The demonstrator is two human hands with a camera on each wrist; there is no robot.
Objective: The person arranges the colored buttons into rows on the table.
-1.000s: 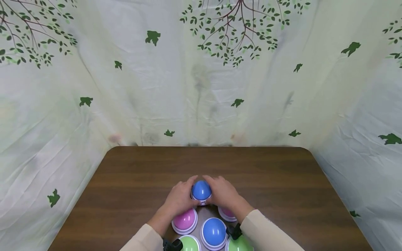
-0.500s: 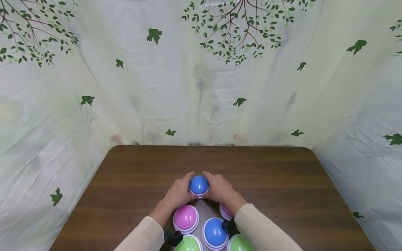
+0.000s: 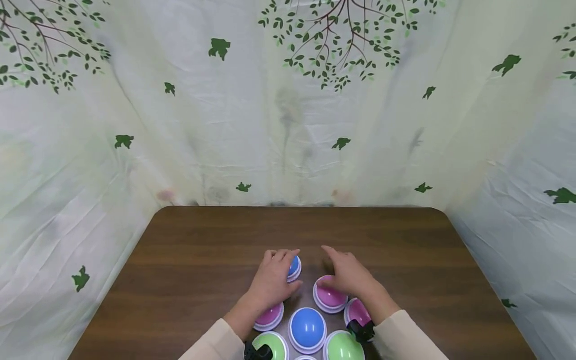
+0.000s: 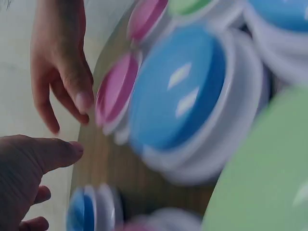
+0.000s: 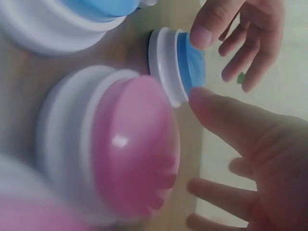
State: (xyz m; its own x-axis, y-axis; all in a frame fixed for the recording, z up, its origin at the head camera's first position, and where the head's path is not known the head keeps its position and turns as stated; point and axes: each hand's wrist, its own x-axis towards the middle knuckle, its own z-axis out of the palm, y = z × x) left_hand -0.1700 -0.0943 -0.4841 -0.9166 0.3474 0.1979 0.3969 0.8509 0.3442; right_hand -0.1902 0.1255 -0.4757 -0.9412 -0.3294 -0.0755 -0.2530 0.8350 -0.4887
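A small blue domed push button [image 3: 294,266] on a white base stands at the far end of a cluster of such buttons. My left hand [image 3: 272,280] is beside it, fingers extended over its left side and overlapping it in the head view. My right hand [image 3: 351,274], fingers spread, hovers over a pink domed push button [image 3: 331,296]. In the right wrist view that pink button [image 5: 139,144] shows whole, with the right thumb apart from the blue button [image 5: 192,65]. Neither hand grips anything.
Nearer me are a larger blue button [image 3: 308,327], a left pink button [image 3: 270,316], a right pink button [image 3: 358,312] and two green buttons, left [image 3: 272,344] and right [image 3: 344,346]. All stand on a brown wooden table [image 3: 202,240] before a leaf-printed curtain [image 3: 252,125].
Both hands held the far blue button between them; they have let go and parted. My right hand has moved right, over the pink button, and another pink button now shows beside its wrist.
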